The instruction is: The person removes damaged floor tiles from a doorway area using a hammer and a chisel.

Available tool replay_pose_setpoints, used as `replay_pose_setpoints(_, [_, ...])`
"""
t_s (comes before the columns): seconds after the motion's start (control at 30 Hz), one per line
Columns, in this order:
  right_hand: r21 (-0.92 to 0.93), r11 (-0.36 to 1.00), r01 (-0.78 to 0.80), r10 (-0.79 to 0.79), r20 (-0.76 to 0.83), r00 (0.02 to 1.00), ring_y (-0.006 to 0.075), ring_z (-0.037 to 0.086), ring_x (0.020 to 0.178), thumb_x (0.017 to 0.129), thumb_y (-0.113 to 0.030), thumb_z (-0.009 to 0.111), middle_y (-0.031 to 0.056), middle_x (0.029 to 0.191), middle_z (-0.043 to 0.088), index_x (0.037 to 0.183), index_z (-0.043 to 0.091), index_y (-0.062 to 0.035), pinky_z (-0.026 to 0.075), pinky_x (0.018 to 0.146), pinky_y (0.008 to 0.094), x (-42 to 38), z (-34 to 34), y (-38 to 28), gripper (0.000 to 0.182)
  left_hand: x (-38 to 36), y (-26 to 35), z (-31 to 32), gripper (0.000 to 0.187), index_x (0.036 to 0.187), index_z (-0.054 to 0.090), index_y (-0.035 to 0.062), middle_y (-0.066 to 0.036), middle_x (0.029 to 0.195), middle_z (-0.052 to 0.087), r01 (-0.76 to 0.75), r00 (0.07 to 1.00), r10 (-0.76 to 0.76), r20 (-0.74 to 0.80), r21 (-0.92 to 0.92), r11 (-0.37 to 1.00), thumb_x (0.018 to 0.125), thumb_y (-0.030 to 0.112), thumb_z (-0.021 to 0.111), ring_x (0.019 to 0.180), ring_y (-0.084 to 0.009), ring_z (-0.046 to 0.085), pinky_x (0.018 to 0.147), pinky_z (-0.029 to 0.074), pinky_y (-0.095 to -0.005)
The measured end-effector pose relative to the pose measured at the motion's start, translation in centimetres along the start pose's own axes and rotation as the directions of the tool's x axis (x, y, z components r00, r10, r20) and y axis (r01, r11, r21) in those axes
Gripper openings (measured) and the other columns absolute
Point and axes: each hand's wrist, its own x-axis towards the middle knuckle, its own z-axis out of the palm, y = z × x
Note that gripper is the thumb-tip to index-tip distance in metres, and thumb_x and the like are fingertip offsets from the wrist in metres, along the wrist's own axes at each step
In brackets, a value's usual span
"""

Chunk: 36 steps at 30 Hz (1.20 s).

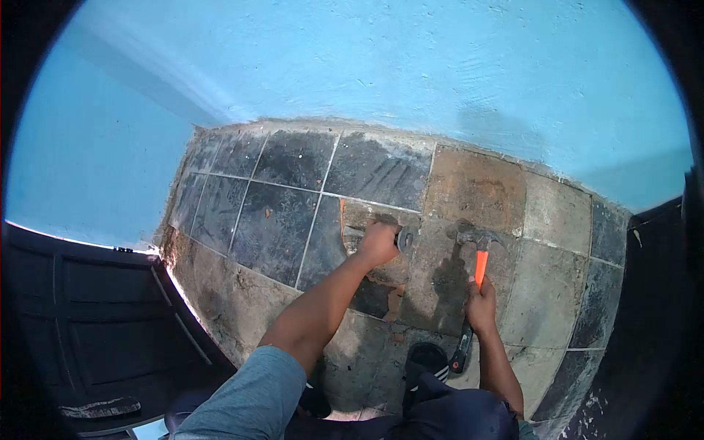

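Observation:
My left hand point(379, 246) is closed around a chisel point(404, 239), whose round metal end sticks out on the right of the fist. Its other end points left at the broken edge of a dark floor tile point(323, 246), where reddish backing shows. In my right hand point(482, 306) is a claw hammer point(481, 265), gripped along its orange and black handle. The hammer's head is up and to the right of the chisel, apart from it, over bare grey floor. A remnant of dark tile point(372, 298) lies below my left hand.
A blue wall point(411, 66) borders the floor at the far side, with another on the left. Dark panelled doors point(117, 308) stand at the left. Rows of dark tiles point(282, 224) cover the left floor. My shoe point(427, 359) is close below the hammer handle.

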Motion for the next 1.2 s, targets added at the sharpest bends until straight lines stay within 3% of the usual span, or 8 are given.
replay_pose_setpoints(0.43, [0.333,0.943,-0.018,0.124,-0.302,0.945,0.0128,0.053,0.051,0.109,-0.032,0.047,0.0027,0.068,0.053,0.098,0.051,-0.0061,0.044,0.047,0.0276,-1.7,0.8,-9.0,0.028,1.3,0.1,0.4,0.021,0.095,0.073,0.0083,-0.019,0.087,0.072,0.074,0.997,-0.074,-0.034,-0.02,0.997,0.077,0.016,0.069,0.094,-0.0388,0.067,0.094,0.043,-0.0522])
replay_pose_setpoints(0.53, [-0.055,0.997,0.055,-0.058,-0.059,0.997,0.0148,0.056,0.06,0.107,-0.035,0.051,0.0043,0.072,0.057,0.105,0.055,-0.002,0.048,0.056,0.0331,-1.5,6.2,-2.3,0.033,1.4,-0.3,0.7,0.02,0.095,0.073,0.0086,-0.019,0.086,0.072,0.083,0.996,-0.085,-0.042,-0.043,0.996,0.077,0.018,0.07,0.093,-0.0394,0.067,0.094,0.042,-0.053])
replay_pose_setpoints(0.6, [0.061,0.996,-0.063,0.052,0.164,0.985,0.0155,0.057,0.063,0.106,-0.035,0.053,0.0047,0.073,0.057,0.108,0.057,-0.0009,0.048,0.059,0.0349,-1.7,7.5,-4.3,0.035,1.3,-0.4,0.7,0.02,0.094,0.074,0.0086,-0.019,0.085,0.072,0.068,0.996,-0.071,-0.057,-0.055,0.996,0.078,0.019,0.07,0.091,-0.0398,0.067,0.093,0.042,-0.0535])
replay_pose_setpoints(0.7, [0.112,0.988,-0.109,0.096,0.118,0.988,0.0134,0.056,0.059,0.106,-0.036,0.053,0.0032,0.071,0.056,0.104,0.057,-0.0025,0.045,0.053,0.0325,-2.0,4.0,-9.8,0.034,1.3,-0.9,1.2,0.019,0.093,0.074,0.0084,-0.019,0.084,0.072,0.042,0.995,-0.048,-0.092,-0.075,0.996,0.078,0.02,0.071,0.089,-0.0405,0.068,0.092,0.042,-0.0535])
replay_pose_setpoints(0.8, [0.379,0.92,-0.101,0.151,-0.104,0.983,0.0095,0.046,0.048,0.109,-0.037,0.048,-0.0006,0.066,0.049,0.098,0.053,-0.0088,0.039,0.044,0.0269,-1.4,0.2,-11.6,0.03,1.3,-0.4,0.3,0.018,0.091,0.073,0.0086,-0.019,0.083,0.072,0.057,0.995,-0.065,-0.07,-0.118,0.991,0.079,0.021,0.071,0.088,-0.0412,0.068,0.092,0.042,-0.0539])
replay_pose_setpoints(0.97, [0.421,0.83,0.365,-0.043,-0.605,0.795,0.0093,0.046,0.049,0.11,-0.038,0.042,0.0001,0.065,0.048,0.092,0.048,-0.01,0.041,0.045,0.0262,0.0,-2.0,-13.5,0.034,1.0,-0.7,0.6,0.016,0.091,0.073,0.0092,-0.018,0.083,0.072,0.052,0.996,-0.06,-0.07,-0.111,0.992,0.078,0.019,0.072,0.09,-0.0405,0.068,0.091,0.042,-0.0557])
replay_pose_setpoints(1.1, [0.133,0.971,0.196,-0.161,-0.239,0.958,0.0131,0.053,0.053,0.107,-0.036,0.051,0.0025,0.065,0.05,0.096,0.053,-0.0056,0.044,0.046,0.0289,-1.5,7.1,-4.0,0.032,1.6,-1.1,1.6,0.015,0.091,0.072,0.0085,-0.018,0.085,0.072,0.099,0.993,-0.103,-0.051,-0.078,0.992,0.078,0.016,0.071,0.091,-0.0404,0.068,0.092,0.042,-0.0561])
replay_pose_setpoints(1.2, [0.085,0.993,-0.086,0.076,0.112,0.991,0.0133,0.05,0.049,0.107,-0.035,0.05,0.0011,0.064,0.048,0.099,0.055,-0.0032,0.044,0.044,0.0308,-2.0,7.3,-6.7,0.033,1.0,0.0,0.6,0.016,0.092,0.072,0.0081,-0.018,0.086,0.072,0.084,0.996,-0.084,0.006,-0.059,0.995,0.077,0.015,0.071,0.092,-0.0406,0.068,0.092,0.042,-0.0562])
